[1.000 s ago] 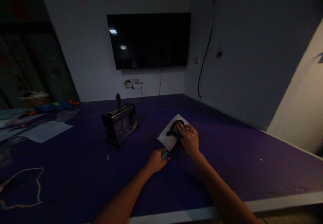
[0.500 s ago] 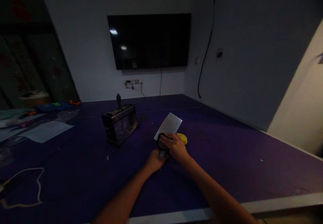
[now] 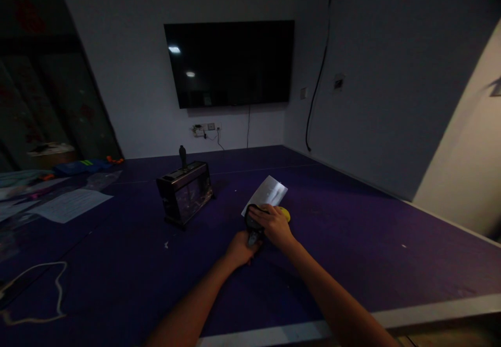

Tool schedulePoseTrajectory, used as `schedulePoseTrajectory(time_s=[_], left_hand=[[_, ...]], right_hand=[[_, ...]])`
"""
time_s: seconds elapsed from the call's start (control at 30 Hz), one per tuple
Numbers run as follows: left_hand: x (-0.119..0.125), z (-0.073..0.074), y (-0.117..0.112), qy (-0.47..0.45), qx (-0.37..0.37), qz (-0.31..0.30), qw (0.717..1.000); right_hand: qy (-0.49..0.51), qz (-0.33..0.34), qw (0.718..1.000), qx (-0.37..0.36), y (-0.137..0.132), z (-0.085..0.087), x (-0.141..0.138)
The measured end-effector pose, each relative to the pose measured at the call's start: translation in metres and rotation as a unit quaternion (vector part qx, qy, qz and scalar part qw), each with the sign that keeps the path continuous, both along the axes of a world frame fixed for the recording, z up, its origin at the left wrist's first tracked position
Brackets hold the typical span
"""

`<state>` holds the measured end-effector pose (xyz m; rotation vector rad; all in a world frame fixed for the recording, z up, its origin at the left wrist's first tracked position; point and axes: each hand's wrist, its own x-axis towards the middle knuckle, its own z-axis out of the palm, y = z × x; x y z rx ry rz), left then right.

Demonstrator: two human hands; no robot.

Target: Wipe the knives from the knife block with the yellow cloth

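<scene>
On the dark purple surface [image 3: 352, 242], my left hand [image 3: 239, 249] is closed around a small grey object [image 3: 252, 239] that I cannot name. My right hand [image 3: 274, 226] curls over a black rounded thing [image 3: 252, 216], gripping it just above the left hand. A white sheet of paper [image 3: 266, 194] lies right behind both hands, its near corner under the black thing. A small yellow object [image 3: 285, 213] peeks out beside my right hand's knuckles.
A dark box-shaped appliance with a lever on top [image 3: 186, 191] stands to the left of my hands. Papers [image 3: 72, 204] and colourful items lie at far left, a white cord [image 3: 43, 289] loops at near left. A wall television [image 3: 230, 62] hangs behind. The pale front edge [image 3: 430, 313] runs below.
My right hand pulled the black thing off the paper toward my left hand, uncovering the sheet and the yellow object. The paper has since shifted slightly.
</scene>
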<state>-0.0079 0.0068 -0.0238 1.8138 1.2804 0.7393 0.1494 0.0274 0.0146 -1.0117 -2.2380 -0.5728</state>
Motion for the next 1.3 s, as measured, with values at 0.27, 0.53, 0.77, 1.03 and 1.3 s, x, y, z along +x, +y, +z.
schedulePoseTrajectory(time_s=[0.27, 0.53, 0.77, 1.03, 1.3], left_hand=[[0.001, 0.014, -0.003, 0.136, 0.072, -0.016, 0.988], [0.004, 0.023, -0.008, 0.253, 0.105, -0.033, 0.961], [0.004, 0.023, -0.009, 0.268, 0.112, -0.034, 0.956], [0.005, 0.025, -0.008, 0.250, 0.088, -0.014, 0.964], [0.003, 0.018, -0.007, 0.158, 0.074, 0.003, 0.985]], right_hand=[[0.093, -0.116, 0.988, 0.046, 0.006, 0.010, 0.029], [0.185, -0.215, 0.955, 0.087, 0.014, 0.011, 0.055], [0.196, -0.211, 0.953, 0.092, 0.014, 0.009, 0.051], [0.138, -0.171, 0.974, 0.060, 0.007, 0.008, 0.035], [0.057, -0.094, 0.994, 0.002, -0.003, 0.005, 0.006]])
